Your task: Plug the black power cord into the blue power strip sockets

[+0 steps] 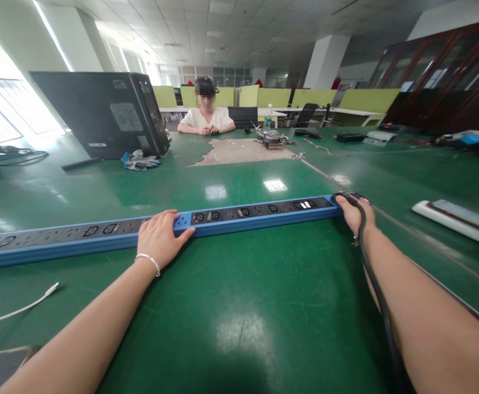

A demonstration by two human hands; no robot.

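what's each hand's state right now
Left hand: open, laid across the blue power strip.
Right hand: curled at the strip's right end, by the black cable; exact grip hidden.

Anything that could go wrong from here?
Snag: the black cable runs along the right forearm, so moving the right hand might tug it.
Swing: the blue power strip extends past the left hand out of frame; turning it could knock something unseen.
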